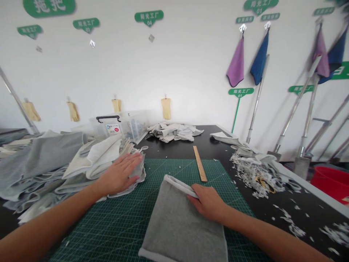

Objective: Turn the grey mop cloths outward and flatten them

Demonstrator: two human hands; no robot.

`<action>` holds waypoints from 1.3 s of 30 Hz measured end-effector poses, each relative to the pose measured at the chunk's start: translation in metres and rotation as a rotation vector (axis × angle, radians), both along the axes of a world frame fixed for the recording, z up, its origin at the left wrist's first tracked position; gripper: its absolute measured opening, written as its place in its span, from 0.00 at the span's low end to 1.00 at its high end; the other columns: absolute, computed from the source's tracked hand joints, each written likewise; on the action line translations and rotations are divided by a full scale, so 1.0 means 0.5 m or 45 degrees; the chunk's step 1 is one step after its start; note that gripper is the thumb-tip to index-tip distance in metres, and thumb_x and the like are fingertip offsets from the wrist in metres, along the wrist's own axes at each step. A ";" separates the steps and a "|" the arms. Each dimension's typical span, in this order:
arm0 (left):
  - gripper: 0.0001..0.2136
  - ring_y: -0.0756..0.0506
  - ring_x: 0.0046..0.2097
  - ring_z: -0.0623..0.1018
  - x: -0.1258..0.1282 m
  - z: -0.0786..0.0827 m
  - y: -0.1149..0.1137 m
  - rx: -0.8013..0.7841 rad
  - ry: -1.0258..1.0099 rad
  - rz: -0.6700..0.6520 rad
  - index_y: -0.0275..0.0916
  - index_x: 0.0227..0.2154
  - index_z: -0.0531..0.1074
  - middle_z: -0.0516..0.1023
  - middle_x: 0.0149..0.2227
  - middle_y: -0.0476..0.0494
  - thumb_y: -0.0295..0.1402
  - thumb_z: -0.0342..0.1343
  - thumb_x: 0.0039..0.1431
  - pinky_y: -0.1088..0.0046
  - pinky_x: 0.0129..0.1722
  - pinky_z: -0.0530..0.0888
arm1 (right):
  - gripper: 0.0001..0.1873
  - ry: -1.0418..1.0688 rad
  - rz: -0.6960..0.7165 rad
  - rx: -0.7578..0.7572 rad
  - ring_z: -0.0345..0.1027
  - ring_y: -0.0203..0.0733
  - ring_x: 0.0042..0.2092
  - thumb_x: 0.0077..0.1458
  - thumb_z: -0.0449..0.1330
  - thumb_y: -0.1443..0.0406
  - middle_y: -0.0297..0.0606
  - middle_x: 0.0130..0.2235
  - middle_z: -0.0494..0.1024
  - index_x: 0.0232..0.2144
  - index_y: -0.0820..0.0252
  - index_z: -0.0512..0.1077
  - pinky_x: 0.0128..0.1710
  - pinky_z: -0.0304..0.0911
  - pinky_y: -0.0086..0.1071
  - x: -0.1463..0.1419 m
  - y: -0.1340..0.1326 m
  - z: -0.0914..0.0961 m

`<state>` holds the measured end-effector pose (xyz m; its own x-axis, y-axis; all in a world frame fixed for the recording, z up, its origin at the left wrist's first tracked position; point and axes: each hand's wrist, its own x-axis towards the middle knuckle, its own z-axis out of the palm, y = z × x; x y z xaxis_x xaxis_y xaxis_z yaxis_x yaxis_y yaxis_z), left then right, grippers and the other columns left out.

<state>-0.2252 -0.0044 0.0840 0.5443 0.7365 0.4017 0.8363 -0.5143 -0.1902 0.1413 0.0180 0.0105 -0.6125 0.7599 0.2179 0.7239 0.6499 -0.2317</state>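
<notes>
Head cam: pale-edged square grey cloth [185, 222] is pinched in the right hand [208, 202], left hand [120, 174] is spread over stacked grey fabric pieces [141, 171] by the green gridded mat's [109, 223] left edge.

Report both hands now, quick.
Left hand: open, over the cloth pile.
Right hand: closed, holding the grey cloth by its edge.

Your light is bright; beyond your right fingers [198, 190], soft shadows streak the white wall [191, 72]; outer signs [324, 11] blur.
</notes>
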 end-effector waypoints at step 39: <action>0.09 0.43 0.37 0.77 0.208 0.057 -0.093 -0.483 -0.233 -0.067 0.45 0.37 0.70 0.77 0.32 0.47 0.29 0.49 0.55 0.72 0.33 0.68 | 0.10 0.834 0.305 -0.611 0.63 0.40 0.37 0.59 0.52 0.60 0.37 0.35 0.70 0.32 0.62 0.66 0.37 0.59 0.31 -0.009 -0.019 -0.043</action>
